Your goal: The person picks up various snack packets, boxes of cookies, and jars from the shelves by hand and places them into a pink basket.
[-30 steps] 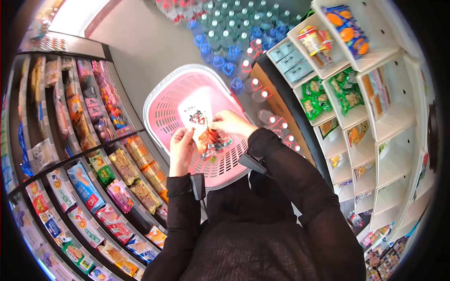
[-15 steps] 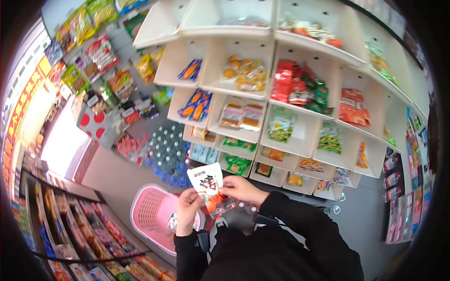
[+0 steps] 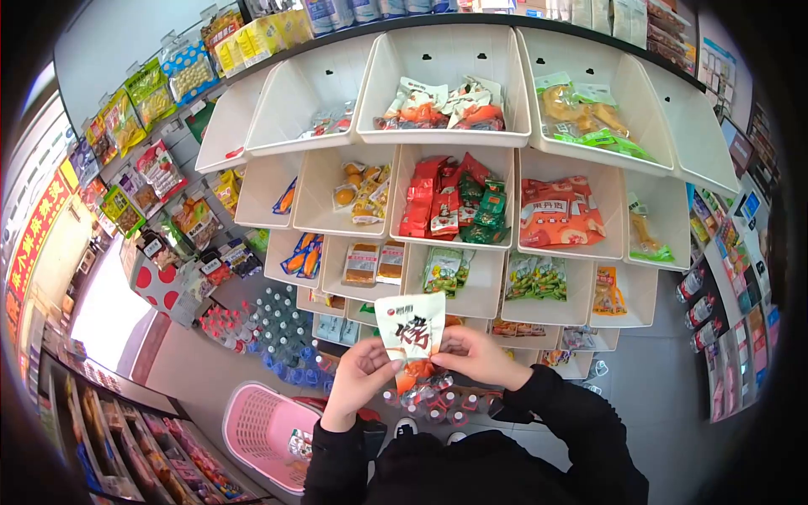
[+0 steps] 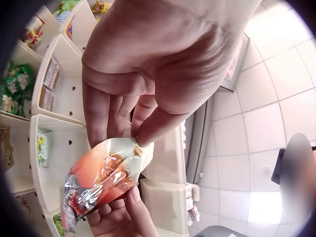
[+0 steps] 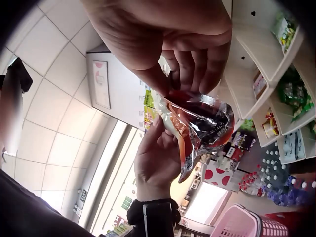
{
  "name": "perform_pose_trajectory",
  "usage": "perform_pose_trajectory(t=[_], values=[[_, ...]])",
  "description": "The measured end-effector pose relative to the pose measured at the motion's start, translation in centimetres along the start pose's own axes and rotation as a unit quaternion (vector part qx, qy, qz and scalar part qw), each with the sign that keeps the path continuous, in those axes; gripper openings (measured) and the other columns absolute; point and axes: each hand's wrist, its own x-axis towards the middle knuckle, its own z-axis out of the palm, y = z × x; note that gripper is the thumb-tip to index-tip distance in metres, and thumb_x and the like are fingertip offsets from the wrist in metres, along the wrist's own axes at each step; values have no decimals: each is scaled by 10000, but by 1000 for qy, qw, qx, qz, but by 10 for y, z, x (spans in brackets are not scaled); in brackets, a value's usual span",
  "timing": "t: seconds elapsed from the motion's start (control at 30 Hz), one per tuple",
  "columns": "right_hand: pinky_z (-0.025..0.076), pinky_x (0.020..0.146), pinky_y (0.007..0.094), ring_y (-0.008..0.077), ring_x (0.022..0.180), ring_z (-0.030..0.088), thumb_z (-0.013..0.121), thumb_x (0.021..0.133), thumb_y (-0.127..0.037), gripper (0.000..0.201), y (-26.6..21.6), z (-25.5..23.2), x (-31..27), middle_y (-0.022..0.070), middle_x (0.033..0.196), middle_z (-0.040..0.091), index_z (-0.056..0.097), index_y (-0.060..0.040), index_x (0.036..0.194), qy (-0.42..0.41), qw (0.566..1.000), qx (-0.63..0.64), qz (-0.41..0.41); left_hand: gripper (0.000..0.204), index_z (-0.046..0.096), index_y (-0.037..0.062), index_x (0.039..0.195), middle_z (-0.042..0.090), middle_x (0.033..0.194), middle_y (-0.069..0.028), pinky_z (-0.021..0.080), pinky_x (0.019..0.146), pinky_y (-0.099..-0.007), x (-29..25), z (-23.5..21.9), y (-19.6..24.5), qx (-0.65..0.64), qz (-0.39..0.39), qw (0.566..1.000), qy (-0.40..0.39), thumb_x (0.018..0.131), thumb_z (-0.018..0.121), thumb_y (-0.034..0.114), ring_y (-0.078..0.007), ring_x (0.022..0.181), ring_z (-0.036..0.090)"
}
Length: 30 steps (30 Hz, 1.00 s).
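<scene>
Both hands hold up a white-and-orange snack packet (image 3: 412, 324) with large dark lettering, in front of the bins in the head view. My left hand (image 3: 358, 379) pinches its left edge between thumb and fingers. On the opposite edge my right hand (image 3: 480, 358) pinches it, thumb on the front. The left wrist view shows the packet's glossy orange-red, partly clear lower end (image 4: 106, 173) hanging below the left fingers. Similar white-and-orange packets (image 3: 412, 105) lie in a top-row bin.
Tiered white bins (image 3: 446, 135) of bagged snacks rise ahead. On the floor at lower left, a pink basket (image 3: 252, 421) holds a small packet (image 3: 300, 443). Bottles (image 3: 286, 328) stand in groups by the bins. Snack shelves (image 3: 143, 438) run along the left.
The head view has turned from the basket towards the bins. The packet, earlier over the basket, is now in front of the bins, still in both hands; the basket appears farther down and left.
</scene>
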Motion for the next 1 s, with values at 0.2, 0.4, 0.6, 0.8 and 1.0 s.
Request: perform_pose_trajectory(t=[0.2,0.4,0.6,0.8,1.0], values=[[453,737,239,91,830,550,570,804,-71,265,-99,-19,13,49,939,582,501,-6,1051,56,993,-43,-94,348,439,-51,1103,537,1060,-116,426,856,-294,60,29,95,134,125,971,-156,767,530,-79,-173,988,529],[429,633,200,70,744,548,572,796,-100,259,-212,-49,77,36,859,598,522,31,1014,179,920,-203,-285,359,480,-51,1078,602,801,-59,472,587,-228,176,60,199,263,290,911,-130,753,592,53,-94,686,567],[427,497,215,81,598,557,627,754,-193,267,-267,-102,155,49,698,599,584,50,856,296,853,-363,-228,376,458,-45,1105,582,836,-90,475,603,-222,286,74,242,336,262,900,-90,755,562,42,-119,713,571],[495,521,234,126,620,595,631,739,-134,242,-260,-115,177,94,761,595,549,76,827,330,889,-316,-39,457,461,-50,1100,591,825,-132,480,574,-240,328,65,211,447,197,872,-44,660,578,-11,-151,681,585],[510,642,273,168,764,599,566,757,-68,309,-268,-121,167,127,845,594,479,95,1004,244,887,-391,4,388,561,5,1005,612,853,-152,469,688,-305,322,65,217,678,272,681,-50,627,609,82,-228,774,605]])
